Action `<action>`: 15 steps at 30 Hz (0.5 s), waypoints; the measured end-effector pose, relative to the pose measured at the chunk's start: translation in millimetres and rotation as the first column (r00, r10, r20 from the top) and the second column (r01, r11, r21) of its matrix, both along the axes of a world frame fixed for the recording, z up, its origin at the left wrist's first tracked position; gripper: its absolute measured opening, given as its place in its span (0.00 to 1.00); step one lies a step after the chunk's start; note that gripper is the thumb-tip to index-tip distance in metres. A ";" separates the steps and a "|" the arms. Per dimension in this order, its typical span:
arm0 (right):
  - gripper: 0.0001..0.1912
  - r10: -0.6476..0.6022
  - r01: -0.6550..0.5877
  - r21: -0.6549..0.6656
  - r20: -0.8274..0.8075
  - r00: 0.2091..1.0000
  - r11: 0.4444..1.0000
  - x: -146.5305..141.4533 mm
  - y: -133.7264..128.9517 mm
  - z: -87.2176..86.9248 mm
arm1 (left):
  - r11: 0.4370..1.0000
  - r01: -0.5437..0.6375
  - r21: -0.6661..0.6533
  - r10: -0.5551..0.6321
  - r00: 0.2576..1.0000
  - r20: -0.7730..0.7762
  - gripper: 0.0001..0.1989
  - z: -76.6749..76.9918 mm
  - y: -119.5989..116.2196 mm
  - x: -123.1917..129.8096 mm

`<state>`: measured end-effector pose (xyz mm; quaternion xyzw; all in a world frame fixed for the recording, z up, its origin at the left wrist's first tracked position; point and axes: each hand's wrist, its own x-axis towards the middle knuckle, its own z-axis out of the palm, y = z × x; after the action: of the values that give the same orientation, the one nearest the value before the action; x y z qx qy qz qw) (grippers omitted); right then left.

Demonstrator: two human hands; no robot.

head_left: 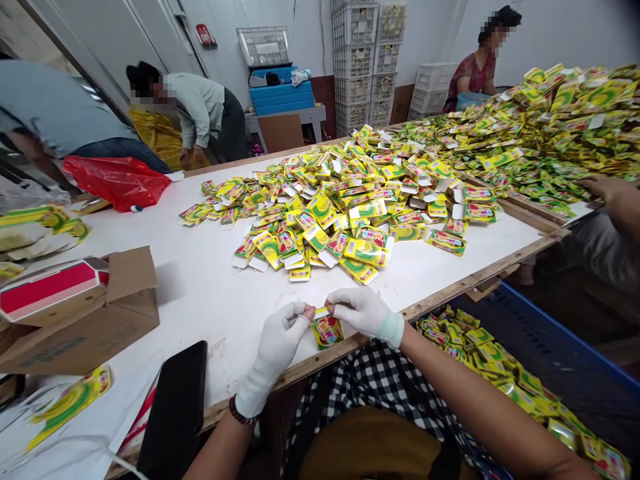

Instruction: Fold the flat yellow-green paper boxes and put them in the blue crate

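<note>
Near the table's front edge, a small yellow and green printed box (327,331) is between my two white-gloved hands. My left hand (283,337) pinches its top left corner, thumb against forefinger. Gripping the top right corner is my right hand (364,312), with bare fingertips showing past the glove. The box's printed face is turned up toward me, and its upper edge lies between the fingertips. Just beyond my hands spreads a large heap of similar small boxes (320,210), several with white end flaps standing out.
At left are an open cardboard box (85,333), a black phone (175,400) and a red plastic bag (120,183). Below the table on the right, a blue crate (550,333) holds many boxes. Another person's hand (607,190) reaches in from the right. Several people work around the table.
</note>
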<state>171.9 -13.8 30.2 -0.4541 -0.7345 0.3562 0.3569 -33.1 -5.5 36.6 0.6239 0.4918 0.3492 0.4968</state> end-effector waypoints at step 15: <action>0.15 0.227 -0.314 0.402 0.251 0.941 0.860 21.2 -17.0 -3.0 | 0.714 0.268 0.647 -0.090 0.951 -0.295 0.17 -24.1 -22.3 -21.4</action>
<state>193.1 -30.9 27.3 -0.2870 -0.8834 0.1830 0.3222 -54.5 -27.8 12.5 0.8446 0.3234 0.3757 0.2023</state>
